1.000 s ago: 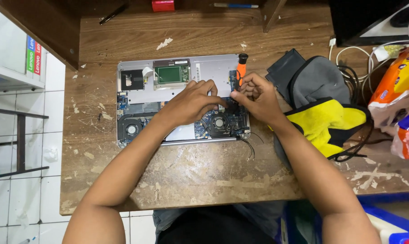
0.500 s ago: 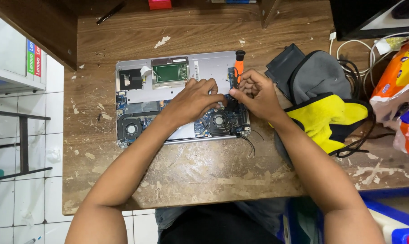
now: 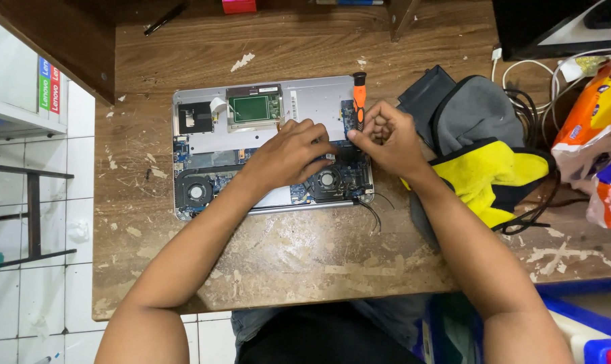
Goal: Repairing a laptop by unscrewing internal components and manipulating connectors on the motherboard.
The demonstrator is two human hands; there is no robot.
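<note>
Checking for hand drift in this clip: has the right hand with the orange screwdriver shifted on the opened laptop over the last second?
No. The right hand holds the orange screwdriver at the same spot by the opened laptop's right edge, above the right fan.

A repair workshop: a scarred wooden workbench (image 3: 285, 269) bearing an opened laptop (image 3: 251, 135), screwdriver (image 3: 359, 94) and cables (image 3: 528, 108).

Opened laptop (image 3: 251, 145) on worn table (image 3: 285, 256), right hand (image 3: 386, 138) gripping orange screwdriver (image 3: 359, 98) (left hand (image 3: 288, 155) steadying)
</note>
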